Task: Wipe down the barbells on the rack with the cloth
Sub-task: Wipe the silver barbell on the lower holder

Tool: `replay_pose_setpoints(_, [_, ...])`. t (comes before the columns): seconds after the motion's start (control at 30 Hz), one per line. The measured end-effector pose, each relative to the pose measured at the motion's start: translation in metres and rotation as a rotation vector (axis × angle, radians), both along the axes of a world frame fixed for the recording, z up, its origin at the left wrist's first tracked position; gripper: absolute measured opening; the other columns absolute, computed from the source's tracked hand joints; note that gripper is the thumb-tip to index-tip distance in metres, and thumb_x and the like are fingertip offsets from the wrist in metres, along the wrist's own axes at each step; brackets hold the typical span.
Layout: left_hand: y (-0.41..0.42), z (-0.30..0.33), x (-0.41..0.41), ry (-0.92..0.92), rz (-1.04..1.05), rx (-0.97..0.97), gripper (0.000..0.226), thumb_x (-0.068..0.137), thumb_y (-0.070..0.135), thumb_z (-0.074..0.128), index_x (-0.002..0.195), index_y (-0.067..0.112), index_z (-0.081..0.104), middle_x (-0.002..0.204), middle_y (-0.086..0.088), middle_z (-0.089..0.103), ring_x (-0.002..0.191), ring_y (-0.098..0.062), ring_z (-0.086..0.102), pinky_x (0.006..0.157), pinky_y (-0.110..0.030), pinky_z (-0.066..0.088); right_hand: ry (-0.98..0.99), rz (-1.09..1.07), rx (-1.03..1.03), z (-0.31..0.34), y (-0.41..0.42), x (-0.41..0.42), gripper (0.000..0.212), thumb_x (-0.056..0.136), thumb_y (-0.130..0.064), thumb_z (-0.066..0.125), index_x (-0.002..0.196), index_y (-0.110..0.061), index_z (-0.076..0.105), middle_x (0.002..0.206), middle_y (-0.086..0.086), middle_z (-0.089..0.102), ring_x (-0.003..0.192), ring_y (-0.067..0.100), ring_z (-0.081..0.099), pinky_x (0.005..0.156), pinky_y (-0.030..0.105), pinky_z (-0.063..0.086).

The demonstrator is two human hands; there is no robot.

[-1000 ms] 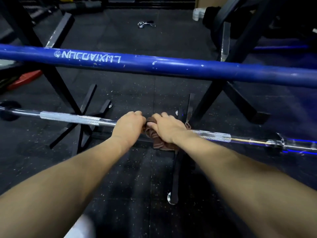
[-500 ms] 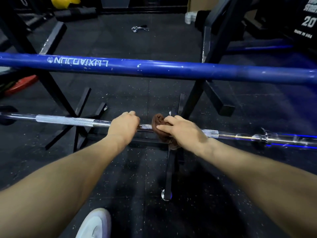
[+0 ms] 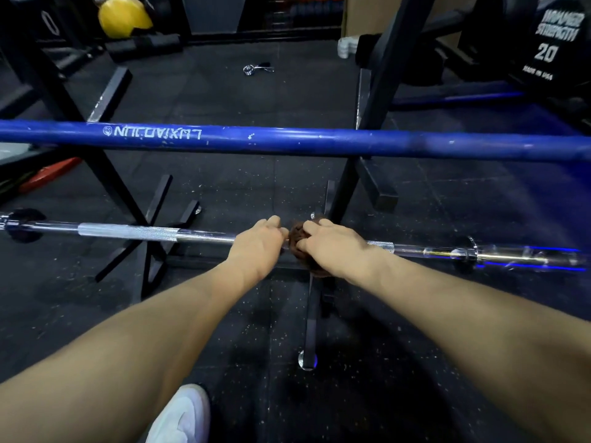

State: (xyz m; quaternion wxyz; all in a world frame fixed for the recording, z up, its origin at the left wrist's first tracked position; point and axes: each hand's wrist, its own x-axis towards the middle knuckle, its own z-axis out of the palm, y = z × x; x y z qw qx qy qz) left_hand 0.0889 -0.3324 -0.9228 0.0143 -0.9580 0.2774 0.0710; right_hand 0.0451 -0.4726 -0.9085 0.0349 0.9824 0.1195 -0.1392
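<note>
Your left hand (image 3: 260, 243) grips the chrome barbell (image 3: 128, 232); at its 3 o'clock, your right hand (image 3: 332, 246) clutches the bunched brown cloth (image 3: 295, 235) around the shaft, which may roll or pinch your knuckles.

Chrome barbell (image 3: 128, 232) sits low across the rack, brown cloth (image 3: 295, 238) bunched around its middle; blue barbell (image 3: 287, 140) racked above.
</note>
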Motion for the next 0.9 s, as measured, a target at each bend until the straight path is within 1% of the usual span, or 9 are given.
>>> replay_pose_setpoints(0.17, [-0.008, -0.001, -0.006, 0.068, 0.016, 0.009, 0.031, 0.089, -0.002, 0.050, 0.115, 0.014, 0.053, 0.115, -0.005, 0.034, 0.108, -0.024, 0.048, 0.083, -0.038, 0.050, -0.010, -0.006, 0.054, -0.002, -0.013, -0.010, 0.034, 0.097, -0.028, 0.051, 0.131, -0.026, 0.050, 0.131, 0.001, 0.034, 0.125, 0.026, 0.032, 0.094, 0.041, 0.046])
replay_pose_setpoints(0.3, [-0.013, 0.002, -0.007, 0.080, -0.017, 0.030, 0.026, 0.089, 0.001, 0.049, 0.110, 0.014, 0.055, 0.106, -0.003, 0.036, 0.102, -0.025, 0.051, 0.082, -0.040, 0.050, -0.028, -0.105, 0.279, -0.002, -0.017, -0.016, 0.030, 0.097, -0.031, 0.047, 0.126, -0.023, 0.052, 0.129, 0.007, 0.040, 0.123, 0.031, 0.039, 0.093, 0.036, 0.036])
replay_pose_setpoints(0.4, [-0.014, 0.002, -0.013, 0.074, -0.022, 0.022, 0.030, 0.089, 0.002, 0.049, 0.115, 0.015, 0.054, 0.103, -0.002, 0.036, 0.099, -0.025, 0.051, 0.080, -0.038, 0.049, -0.070, -0.072, 0.249, 0.001, -0.023, -0.024, 0.025, 0.097, -0.034, 0.046, 0.118, -0.022, 0.052, 0.117, 0.006, 0.042, 0.114, 0.030, 0.045, 0.082, 0.031, 0.034])
replay_pose_setpoints(0.43, [-0.015, 0.002, -0.016, 0.076, -0.032, 0.027, 0.032, 0.091, 0.003, 0.049, 0.120, 0.016, 0.053, 0.105, -0.002, 0.037, 0.100, -0.024, 0.050, 0.078, -0.036, 0.048, -0.029, -0.078, 0.258, 0.004, -0.027, -0.028, 0.026, 0.097, -0.031, 0.046, 0.121, -0.023, 0.053, 0.120, 0.005, 0.041, 0.116, 0.030, 0.043, 0.085, 0.031, 0.036])
replay_pose_setpoints(0.53, [-0.017, 0.002, -0.025, 0.076, -0.083, 0.043, 0.030, 0.098, 0.020, 0.046, 0.128, 0.016, 0.048, 0.117, -0.003, 0.040, 0.109, -0.022, 0.047, 0.074, -0.035, 0.043, 0.034, -0.026, 0.048, 0.002, -0.048, -0.046, 0.035, 0.101, -0.023, 0.039, 0.133, -0.026, 0.051, 0.140, 0.004, 0.030, 0.125, 0.032, 0.032, 0.100, 0.038, 0.037])
replay_pose_setpoints(0.63, [-0.023, 0.001, -0.026, 0.048, -0.091, 0.013, 0.032, 0.099, 0.027, 0.043, 0.129, 0.016, 0.047, 0.121, -0.002, 0.041, 0.113, -0.021, 0.046, 0.080, -0.036, 0.045, 0.095, -0.073, -0.061, -0.003, -0.068, -0.057, 0.041, 0.099, -0.014, 0.040, 0.133, -0.032, 0.051, 0.142, 0.003, 0.023, 0.124, 0.035, 0.031, 0.103, 0.047, 0.034])
replay_pose_setpoints(0.73, [-0.037, -0.001, -0.028, 0.050, -0.081, -0.041, 0.033, 0.099, 0.027, 0.044, 0.130, 0.016, 0.047, 0.121, -0.002, 0.042, 0.115, -0.021, 0.045, 0.087, -0.038, 0.047, 0.068, -0.080, -0.060, -0.008, -0.076, -0.062, 0.044, 0.096, -0.011, 0.043, 0.132, -0.035, 0.053, 0.137, 0.001, 0.025, 0.120, 0.034, 0.034, 0.103, 0.047, 0.034])
replay_pose_setpoints(0.87, [-0.054, -0.004, -0.032, 0.063, -0.064, -0.111, 0.032, 0.098, 0.027, 0.045, 0.128, 0.016, 0.050, 0.121, -0.002, 0.043, 0.116, -0.022, 0.044, 0.089, -0.039, 0.046, 0.089, -0.208, 0.084, -0.007, -0.100, -0.065, 0.035, 0.094, -0.025, 0.049, 0.128, -0.034, 0.055, 0.130, 0.002, 0.032, 0.123, 0.033, 0.033, 0.103, 0.040, 0.031])
replay_pose_setpoints(0.9, [-0.057, -0.005, -0.033, 0.063, -0.057, -0.123, 0.032, 0.098, 0.027, 0.045, 0.128, 0.016, 0.050, 0.121, -0.002, 0.044, 0.116, -0.021, 0.044, 0.089, -0.040, 0.046, 0.089, -0.199, 0.093, -0.005, -0.107, -0.065, 0.037, 0.094, -0.023, 0.049, 0.129, -0.034, 0.055, 0.131, 0.001, 0.033, 0.123, 0.032, 0.032, 0.104, 0.040, 0.030])
